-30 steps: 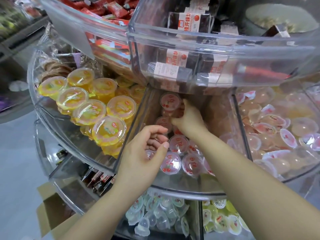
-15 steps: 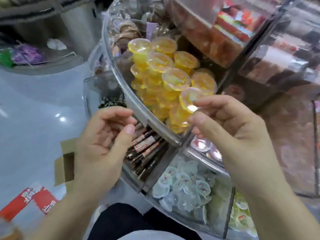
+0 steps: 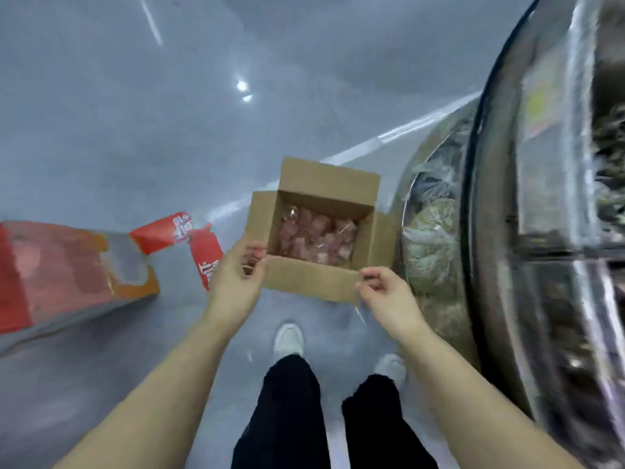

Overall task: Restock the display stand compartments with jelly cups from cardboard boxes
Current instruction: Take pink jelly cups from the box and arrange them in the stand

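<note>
The left hand reaches down and forward, its fingers curled at the near left corner of an open cardboard box. Thumb and fingertips appear to pinch the edge where the left flap meets the near flap, though blur makes the exact grip hard to judge. The right hand is at the near right corner of the same box, its fingers bent and its fingertips at the end of the near flap; whether it pinches the flap or only touches it cannot be told.

The box sits on the grey floor with all four flaps folded outward. Inside lies a heap of pinkish-red jelly cups under clear, shiny wrapping, filling the bottom of the box. Individual cups are too blurred to count.

Just right of the box rises the curved clear wall of the round display stand, streaked by motion blur. Greenish and dark packaged goods show dimly through its lower tier.

To the left of the box, on the floor, lies a red carton with white lettering, its flaps open and one flap close to the left hand.

Below the hands are the person's two legs in black trousers and two white shoes, standing just short of the box.
</note>
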Action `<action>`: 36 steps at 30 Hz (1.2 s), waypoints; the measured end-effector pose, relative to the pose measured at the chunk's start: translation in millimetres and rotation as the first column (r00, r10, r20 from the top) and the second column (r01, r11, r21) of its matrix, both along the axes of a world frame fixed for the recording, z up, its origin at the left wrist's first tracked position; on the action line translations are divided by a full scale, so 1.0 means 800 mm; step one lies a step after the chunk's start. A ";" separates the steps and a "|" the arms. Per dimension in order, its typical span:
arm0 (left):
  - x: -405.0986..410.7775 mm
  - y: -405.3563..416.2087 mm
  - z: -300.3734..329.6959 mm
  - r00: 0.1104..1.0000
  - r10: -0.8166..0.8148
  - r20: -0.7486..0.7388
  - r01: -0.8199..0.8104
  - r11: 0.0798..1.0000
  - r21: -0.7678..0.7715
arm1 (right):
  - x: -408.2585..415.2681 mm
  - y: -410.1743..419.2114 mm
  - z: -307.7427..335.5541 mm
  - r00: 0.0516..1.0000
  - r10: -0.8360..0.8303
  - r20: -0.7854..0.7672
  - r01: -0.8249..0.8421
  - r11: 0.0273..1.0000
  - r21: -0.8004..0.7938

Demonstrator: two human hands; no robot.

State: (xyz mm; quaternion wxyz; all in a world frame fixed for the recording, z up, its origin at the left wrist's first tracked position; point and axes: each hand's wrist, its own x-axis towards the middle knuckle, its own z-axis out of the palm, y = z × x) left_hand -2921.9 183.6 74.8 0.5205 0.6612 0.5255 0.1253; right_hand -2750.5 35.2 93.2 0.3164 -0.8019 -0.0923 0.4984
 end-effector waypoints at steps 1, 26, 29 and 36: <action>-0.009 0.023 -0.045 0.999 -0.013 -0.051 0.013 1.000 -0.004 | 0.009 0.014 -0.051 0.998 0.023 0.059 -0.019 0.998 -0.067; -0.103 -0.065 -0.323 0.891 0.130 -0.434 -0.181 0.980 -0.079 | -0.019 -0.047 -0.318 0.902 0.261 0.343 -0.172 0.948 -0.268; -0.145 -0.135 -0.306 0.878 0.145 -0.457 -0.224 0.967 -0.123 | -0.045 -0.101 -0.302 0.878 0.357 0.319 -0.266 0.917 -0.297; -0.199 -0.278 -0.331 0.866 0.237 -0.440 -0.346 0.920 -0.185 | -0.083 -0.197 -0.315 0.840 0.427 0.336 -0.352 0.899 -0.262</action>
